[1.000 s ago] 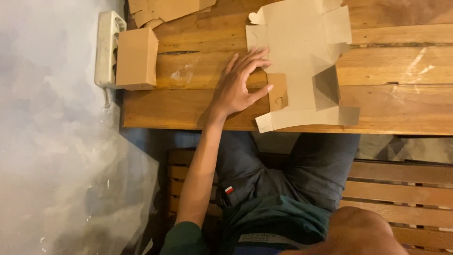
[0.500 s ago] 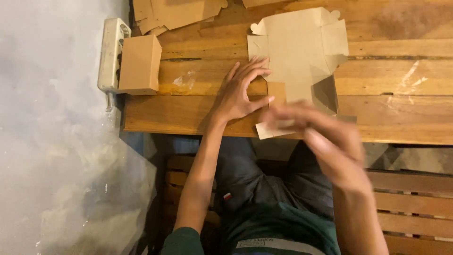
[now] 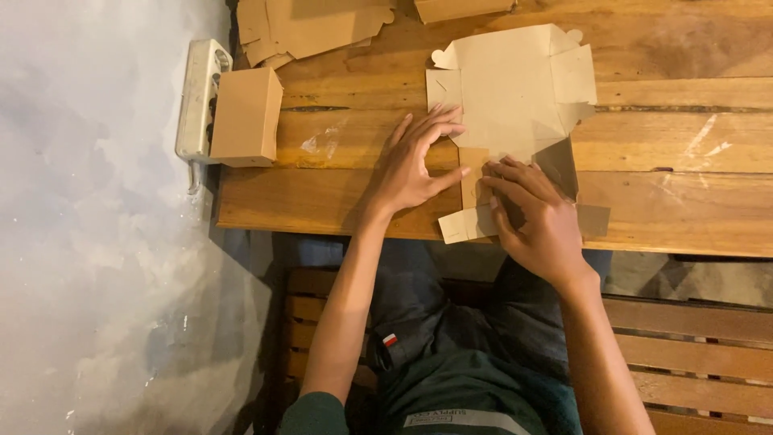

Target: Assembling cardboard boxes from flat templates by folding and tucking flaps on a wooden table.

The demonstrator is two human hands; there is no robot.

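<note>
Cardboard lies flat on the wooden bench [image 3: 338,201]: it is an unfolded box blank [image 3: 515,97], pale brown, with flaps on its sides and small rounded tabs at two upper corners. It is not yet a container and nothing is in it. Its lower part reaches to the near edge of the bench, where one flap [image 3: 463,225] sticks out a little over the edge.

The left hand [image 3: 415,165] rests palm down on the bench and on the left edge of the blank. Its fingers [image 3: 431,129] are spread wide and flat, the thumb pointing to the right toward the narrow middle strip of the blank. It pinches nothing.

The right hand [image 3: 535,217] lies on the lower part of the blank, just beside the left hand. Its fingers [image 3: 503,177] are close together and bent, pressing down on the cardboard near a fold line. Whether they grip an edge under them, I cannot tell.

At the left end of the bench stands a closed small cardboard box [image 3: 245,117]; what is inside cannot be seen. It touches a white power strip [image 3: 200,101] that lies along the bench end. At the far edge are more flat cardboard pieces [image 3: 310,28], piled loosely. Below the bench the person's lap and a slatted wooden seat [image 3: 692,322] are visible.
</note>
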